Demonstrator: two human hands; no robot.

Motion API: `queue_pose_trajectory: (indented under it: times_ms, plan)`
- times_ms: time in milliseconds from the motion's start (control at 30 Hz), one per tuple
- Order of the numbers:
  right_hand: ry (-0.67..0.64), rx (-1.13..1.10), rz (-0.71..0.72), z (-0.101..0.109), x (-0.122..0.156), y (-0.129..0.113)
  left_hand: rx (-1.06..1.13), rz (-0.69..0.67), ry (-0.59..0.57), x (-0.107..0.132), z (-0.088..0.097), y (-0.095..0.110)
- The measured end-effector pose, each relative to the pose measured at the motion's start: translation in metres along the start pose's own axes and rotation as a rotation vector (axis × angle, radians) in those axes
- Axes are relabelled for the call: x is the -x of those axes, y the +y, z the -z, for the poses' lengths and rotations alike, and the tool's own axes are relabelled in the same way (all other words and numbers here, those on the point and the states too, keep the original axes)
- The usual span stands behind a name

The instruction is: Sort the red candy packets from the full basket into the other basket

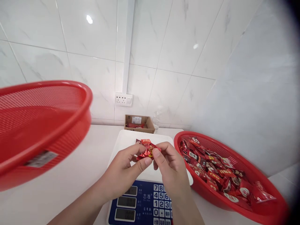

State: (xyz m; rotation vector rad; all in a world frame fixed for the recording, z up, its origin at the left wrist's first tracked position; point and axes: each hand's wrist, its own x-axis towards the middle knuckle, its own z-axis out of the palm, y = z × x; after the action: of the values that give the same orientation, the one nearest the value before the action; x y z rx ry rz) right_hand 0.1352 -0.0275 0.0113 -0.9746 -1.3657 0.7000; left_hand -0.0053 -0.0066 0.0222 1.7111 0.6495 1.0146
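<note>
Both my hands meet over the white pan of a weighing scale (126, 140). My left hand (124, 170) pinches a small red foil-wrapped candy (148, 152) between thumb and fingers. My right hand (170, 165) grips the same candy from the right side. Just behind it, another red candy packet (145, 141) lies on the scale pan. The scale's blue front panel (142, 204) with displays and a keypad sits below my wrists.
A red mesh basket (246, 212) full of red candies stands at the right. A second red mesh basket (42, 125) looms close at the left, tilted. A small cardboard box (139, 122) and a clear bottle (156, 120) stand by the tiled wall.
</note>
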Motion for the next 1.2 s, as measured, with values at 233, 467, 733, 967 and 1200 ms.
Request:
queue_pose_trajectory:
  times_ms: [233, 467, 733, 967, 1200]
  plan:
    - [-0.169, 0.193, -0.031, 0.008, 0.000, -0.006, -0.024, 0.066, -0.090, 0.002, 0.003, -0.002]
    - [-0.153, -0.056, -0.040, 0.004, 0.003, -0.004, 0.295, -0.017, -0.088, 0.000, 0.002, -0.006]
    - [-0.190, -0.328, -0.134, -0.003, 0.003, 0.003, 0.516, 0.027, -0.119, 0.000, 0.001, -0.007]
    - [-0.068, 0.031, 0.027, -0.003, 0.005, -0.004, 0.302, -0.043, -0.083, -0.001, 0.002, -0.008]
    - [-0.168, 0.053, 0.009, 0.001, 0.002, -0.004, 0.325, -0.041, -0.086, 0.001, 0.002, -0.004]
